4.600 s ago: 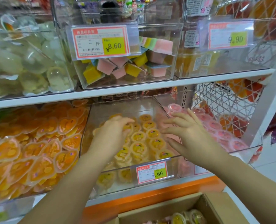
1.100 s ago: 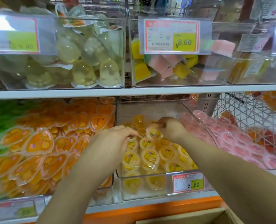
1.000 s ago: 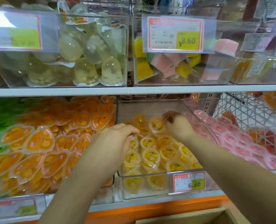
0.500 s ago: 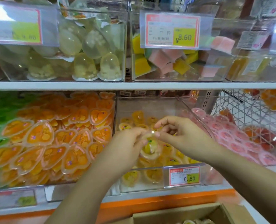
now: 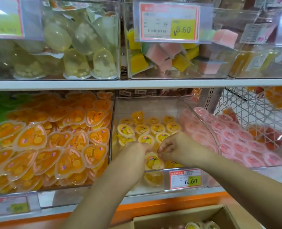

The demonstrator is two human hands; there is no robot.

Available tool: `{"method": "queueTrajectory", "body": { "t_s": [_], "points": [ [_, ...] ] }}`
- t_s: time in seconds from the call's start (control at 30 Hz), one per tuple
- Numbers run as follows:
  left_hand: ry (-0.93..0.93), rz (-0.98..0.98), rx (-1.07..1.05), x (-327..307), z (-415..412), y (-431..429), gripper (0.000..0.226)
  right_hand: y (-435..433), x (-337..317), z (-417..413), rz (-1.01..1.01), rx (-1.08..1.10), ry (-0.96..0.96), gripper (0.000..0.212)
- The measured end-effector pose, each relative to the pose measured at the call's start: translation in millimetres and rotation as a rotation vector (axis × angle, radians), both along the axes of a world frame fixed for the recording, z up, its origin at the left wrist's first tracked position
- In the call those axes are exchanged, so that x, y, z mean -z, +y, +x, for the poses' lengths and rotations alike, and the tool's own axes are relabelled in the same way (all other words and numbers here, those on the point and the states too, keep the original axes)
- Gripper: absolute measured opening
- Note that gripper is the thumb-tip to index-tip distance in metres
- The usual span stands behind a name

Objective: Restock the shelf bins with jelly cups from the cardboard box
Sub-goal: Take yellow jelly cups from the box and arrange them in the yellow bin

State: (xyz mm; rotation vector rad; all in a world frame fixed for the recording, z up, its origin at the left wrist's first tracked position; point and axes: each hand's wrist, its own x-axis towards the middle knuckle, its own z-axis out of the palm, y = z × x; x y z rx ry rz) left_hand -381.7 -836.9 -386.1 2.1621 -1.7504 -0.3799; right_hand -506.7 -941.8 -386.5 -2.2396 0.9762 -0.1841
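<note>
The store shelf [image 5: 137, 84] was white, with clear bins above and below it. In the middle of the lower row stood a clear bin [image 5: 146, 103] with a layer of small round yellow jelly cups [image 5: 157, 128] in it, most with lids up. Both hands were low in the near part of this bin, close together. Between them was one jelly cup [image 5: 153, 161], right behind the bin's near wall. The right hand [image 5: 171, 146] had its fingers curled and pinched the far rim of that cup. The left hand [image 5: 137, 147] had bent fingers on the cup's left side and held it too. A small price tag [image 5: 185, 179] that said 6.60 was stuck on the near wall of the bin, just right of the held cup. To the left, another bin was piled high with orange heart-shaped cups [image 5: 54, 142]. To the right, a bin held pink round cups [image 5: 236, 141], and far behind it was a white wire basket [image 5: 252, 104]. On the top row, the left bin held big clear dome jellies [image 5: 80, 47]. The next bin had pink and yellow square blocks [image 5: 161, 53] and a big price tag [image 5: 169, 22] that said 8.60. Down at the near edge, under the orange strip, was the open cardboard box [image 5: 178, 215]. A few more cups [image 5: 192, 226] peeked out of it.
</note>
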Motion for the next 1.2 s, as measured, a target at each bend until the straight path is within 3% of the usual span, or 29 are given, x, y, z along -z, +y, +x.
{"method": "queueTrajectory", "body": {
  "t_s": [0.33, 0.6, 0.87, 0.93, 1.1, 1.2],
  "points": [
    [0.069, 0.098, -0.065, 4, -3, 3, 0.056, -2, -2, -5, 0.007, -0.067, 0.084, 0.009],
    [0.129, 0.151, -0.059, 6, -1, 1, 0.065, 2, -3, -4, -0.223, -0.091, 0.228, 0.02],
    [0.158, 0.141, -0.045, 5, -1, 1, 0.064, -5, -2, 2, -0.168, -0.135, 0.261, 0.021],
    [0.146, 0.128, -0.039, 2, -2, 2, 0.062, -5, -3, 0, -0.149, -0.139, 0.212, 0.014],
    [0.053, -0.025, -0.016, -29, 6, 19, 0.048, -15, -15, 14, -0.143, -0.046, -0.121, 0.004],
    [-0.054, -0.132, -0.094, -47, 26, 37, 0.042, -14, -15, 41, -0.17, -0.072, -0.18, 0.018]
  ]
}}
